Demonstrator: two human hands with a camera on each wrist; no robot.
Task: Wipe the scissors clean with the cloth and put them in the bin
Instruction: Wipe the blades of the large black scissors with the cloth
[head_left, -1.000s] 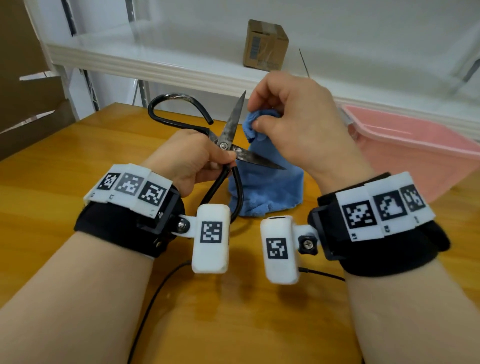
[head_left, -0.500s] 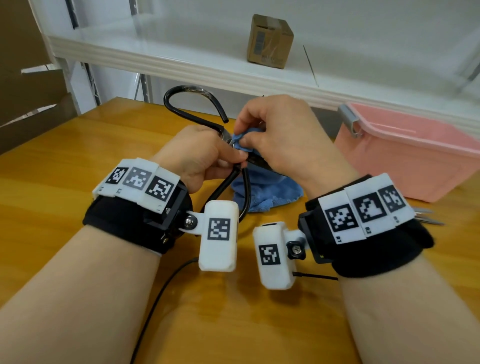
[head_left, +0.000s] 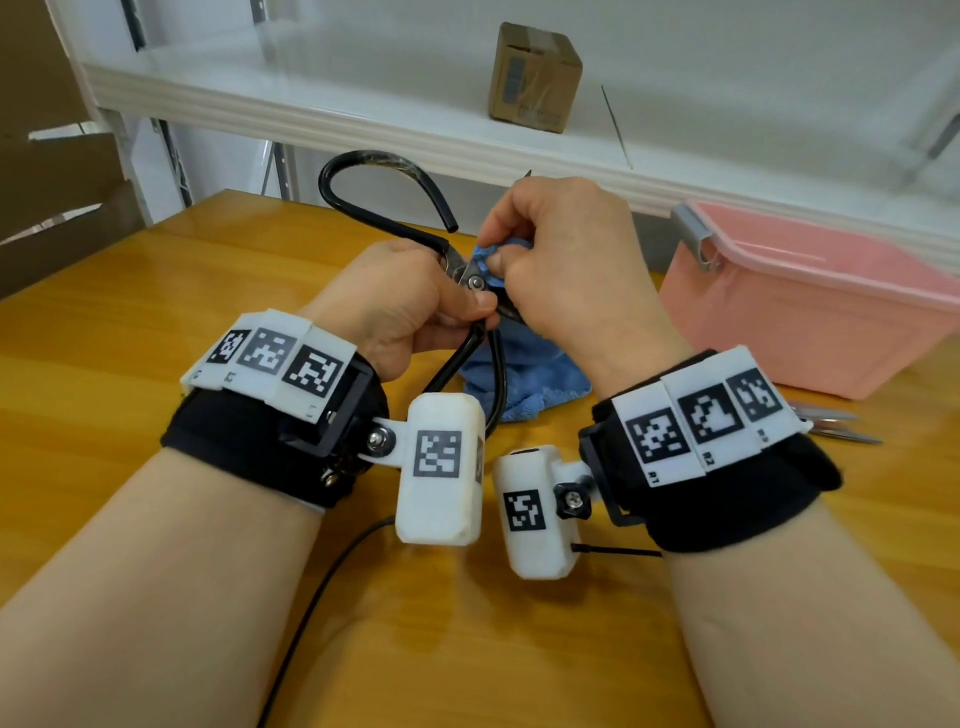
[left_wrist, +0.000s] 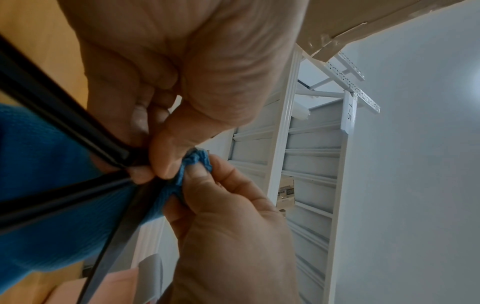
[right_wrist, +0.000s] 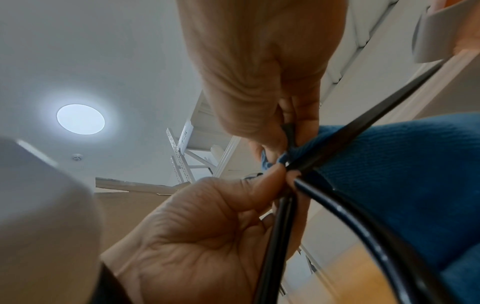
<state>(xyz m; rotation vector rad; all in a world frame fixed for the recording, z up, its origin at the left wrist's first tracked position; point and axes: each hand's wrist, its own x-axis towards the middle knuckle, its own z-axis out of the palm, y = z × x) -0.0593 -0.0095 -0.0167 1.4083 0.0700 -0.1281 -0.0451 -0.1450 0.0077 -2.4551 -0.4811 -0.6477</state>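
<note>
The left hand (head_left: 410, 306) has a closed grip on the scissors (head_left: 475, 283) just below the pivot screw, thumb and fingers curled round the crossing of the black handles. The right hand (head_left: 566, 270) pinches a fold of the blue cloth (head_left: 524, 384) round one blade right beside the pivot — fingertips tight together, nothing slack. The rest of the cloth hangs down behind the handles to the worktop (head_left: 130, 322) at the centre of the head view.

A second ago the right hand's pinch sat high on the blade near its tip, with both blades bare and splayed; half a second ago it had slid down toward the left hand. Now it sits against the pivot, and only the point of a blade shows above the knuckles. That reads as one wiping stroke run from tip to base — the wiping is still under way, judging by the hold, and the other blade may yet need its pass.

The pink bin (head_left: 810, 312) stands at the right of the frame, well apart from the scissors, which are held in the air over the worktop. A second metal tool (head_left: 836, 423) lies by the right wrist.
</note>
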